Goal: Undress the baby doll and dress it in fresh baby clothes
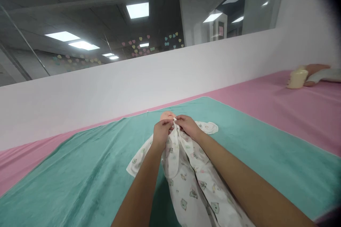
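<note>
White low wall (pixel 106 92), glass panes (pixel 80 25) above, lit ceiling panels (pixel 137 10), pastel heart stickers (pixel 170 39)

1. A person's left hand (pixel 161 131) and right hand (pixel 188 125) meet at the neckline of a white printed garment (pixel 191 181). The fingers of both pinch the fabric together just below a doll's head (pixel 167 115).
2. The garment, patterned with small animals, covers the doll's body and spreads toward the camera between the two bare forearms.
3. The doll lies on a teal towel (pixel 80 170) laid over a pink-covered worktop (pixel 279 113).
4. Well apart at the far right, a cream bottle (pixel 297 79) lies on the pink cover beside a peach and pale shape (pixel 319 72) too distant to identify.
5. A low white wall (pixel 106 88) runs behind the worktop, with glass above it reflecting ceiling lights.
</note>
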The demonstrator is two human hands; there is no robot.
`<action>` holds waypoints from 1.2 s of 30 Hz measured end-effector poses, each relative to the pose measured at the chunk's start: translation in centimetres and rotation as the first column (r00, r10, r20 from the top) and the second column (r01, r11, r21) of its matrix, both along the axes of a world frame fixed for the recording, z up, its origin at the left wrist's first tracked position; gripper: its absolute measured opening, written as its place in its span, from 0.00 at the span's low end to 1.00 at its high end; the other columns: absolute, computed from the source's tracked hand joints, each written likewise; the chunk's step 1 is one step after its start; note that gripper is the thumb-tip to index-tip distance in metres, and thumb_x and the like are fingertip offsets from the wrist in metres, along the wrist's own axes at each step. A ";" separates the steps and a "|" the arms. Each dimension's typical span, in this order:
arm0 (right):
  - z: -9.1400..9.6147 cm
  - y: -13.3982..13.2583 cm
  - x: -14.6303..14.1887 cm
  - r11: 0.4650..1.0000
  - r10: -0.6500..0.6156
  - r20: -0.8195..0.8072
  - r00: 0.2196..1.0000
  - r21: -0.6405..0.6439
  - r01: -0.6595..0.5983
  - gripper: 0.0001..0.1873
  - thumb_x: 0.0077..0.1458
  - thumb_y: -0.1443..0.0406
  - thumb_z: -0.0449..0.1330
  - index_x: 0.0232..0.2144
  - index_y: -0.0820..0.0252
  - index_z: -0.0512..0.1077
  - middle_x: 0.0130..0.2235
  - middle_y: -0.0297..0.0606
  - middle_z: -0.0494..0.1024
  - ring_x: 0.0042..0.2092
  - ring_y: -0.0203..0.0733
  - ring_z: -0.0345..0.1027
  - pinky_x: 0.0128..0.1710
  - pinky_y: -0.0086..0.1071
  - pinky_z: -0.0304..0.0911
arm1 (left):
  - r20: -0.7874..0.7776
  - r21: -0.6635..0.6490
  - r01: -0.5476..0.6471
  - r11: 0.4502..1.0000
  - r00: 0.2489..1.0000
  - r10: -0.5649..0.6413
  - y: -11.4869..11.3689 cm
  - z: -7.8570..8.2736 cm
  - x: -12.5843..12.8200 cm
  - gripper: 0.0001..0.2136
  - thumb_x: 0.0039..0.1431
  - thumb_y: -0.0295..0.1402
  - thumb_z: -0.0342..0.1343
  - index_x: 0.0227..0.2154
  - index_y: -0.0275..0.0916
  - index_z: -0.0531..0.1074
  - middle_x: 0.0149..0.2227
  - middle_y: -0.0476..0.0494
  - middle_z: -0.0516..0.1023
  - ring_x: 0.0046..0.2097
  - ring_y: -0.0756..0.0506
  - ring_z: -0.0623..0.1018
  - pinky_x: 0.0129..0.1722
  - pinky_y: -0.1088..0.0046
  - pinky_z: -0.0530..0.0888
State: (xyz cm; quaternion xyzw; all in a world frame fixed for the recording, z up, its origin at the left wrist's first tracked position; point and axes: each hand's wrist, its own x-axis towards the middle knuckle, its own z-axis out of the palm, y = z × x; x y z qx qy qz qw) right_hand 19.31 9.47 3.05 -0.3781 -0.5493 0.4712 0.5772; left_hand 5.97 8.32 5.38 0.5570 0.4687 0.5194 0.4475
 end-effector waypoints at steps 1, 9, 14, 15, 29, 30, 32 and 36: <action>0.0 -0.1 0.1 1.000 0.013 -0.015 1.000 0.000 -0.013 0.09 0.43 0.62 0.59 0.29 0.61 0.69 0.20 0.27 0.65 0.22 0.31 0.56 0.23 0.26 0.51 | -0.012 0.008 -0.009 1.000 1.000 0.009 0.0 0.0 0.0 0.11 0.43 0.34 0.60 0.30 0.33 0.75 0.22 0.48 0.73 0.23 0.53 0.68 0.24 0.79 0.64; 0.3 -0.2 1.0 0.991 0.128 -0.069 0.989 -0.029 -0.130 0.10 0.42 0.61 0.60 0.28 0.62 0.70 0.20 0.28 0.64 0.21 0.29 0.53 0.21 0.26 0.47 | -0.086 0.050 -0.055 0.997 0.995 0.059 -0.3 0.3 0.3 0.07 0.43 0.32 0.60 0.27 0.35 0.75 0.22 0.49 0.73 0.25 0.52 0.71 0.27 0.77 0.66; 0.1 0.1 0.9 0.992 0.124 0.030 0.992 -0.034 -0.123 0.10 0.43 0.60 0.61 0.27 0.62 0.72 0.20 0.30 0.65 0.23 0.31 0.56 0.22 0.26 0.50 | -0.028 0.013 -0.050 0.999 0.998 0.050 -0.2 0.1 0.1 0.10 0.42 0.34 0.61 0.28 0.35 0.72 0.22 0.50 0.72 0.23 0.53 0.69 0.25 0.78 0.64; 0.1 0.1 0.9 0.993 0.118 0.051 0.992 -0.029 -0.116 0.10 0.43 0.61 0.61 0.27 0.62 0.72 0.20 0.30 0.66 0.23 0.31 0.56 0.22 0.26 0.51 | -0.008 0.000 -0.040 0.999 0.999 0.040 -0.1 0.0 -0.1 0.10 0.42 0.34 0.61 0.28 0.34 0.72 0.22 0.50 0.71 0.23 0.53 0.69 0.24 0.78 0.64; 0.2 -0.1 0.8 0.997 0.075 0.198 0.977 0.018 -0.080 0.11 0.44 0.61 0.60 0.31 0.61 0.74 0.21 0.30 0.66 0.23 0.32 0.58 0.23 0.27 0.53 | 0.158 -0.062 0.070 0.996 0.986 -0.059 0.7 -0.8 -0.9 0.13 0.40 0.34 0.63 0.29 0.33 0.72 0.20 0.51 0.68 0.22 0.55 0.67 0.23 0.78 0.62; 0.3 -0.2 0.8 0.996 0.077 0.206 0.975 0.022 -0.083 0.12 0.44 0.61 0.60 0.32 0.61 0.74 0.21 0.30 0.66 0.24 0.32 0.58 0.24 0.27 0.53 | 0.161 -0.060 0.062 0.996 0.986 -0.052 0.7 -0.8 -0.9 0.13 0.40 0.34 0.63 0.29 0.33 0.72 0.20 0.51 0.69 0.22 0.55 0.67 0.23 0.78 0.62; 0.3 -0.4 0.9 0.996 0.075 0.224 0.972 0.028 -0.083 0.14 0.44 0.61 0.61 0.35 0.62 0.73 0.21 0.29 0.66 0.24 0.32 0.58 0.24 0.27 0.54 | 0.164 -0.054 0.047 0.997 0.986 -0.037 0.6 -0.8 -0.9 0.13 0.40 0.34 0.63 0.29 0.33 0.72 0.20 0.51 0.69 0.22 0.55 0.67 0.23 0.78 0.62; 0.5 -0.4 0.9 0.994 0.087 0.228 0.970 0.042 -0.099 0.17 0.45 0.58 0.61 0.36 0.62 0.73 0.22 0.29 0.67 0.24 0.31 0.59 0.25 0.27 0.54 | 0.162 -0.046 0.024 0.999 0.987 -0.016 0.6 -0.8 -0.8 0.13 0.39 0.35 0.63 0.28 0.33 0.71 0.19 0.51 0.69 0.22 0.54 0.67 0.23 0.78 0.62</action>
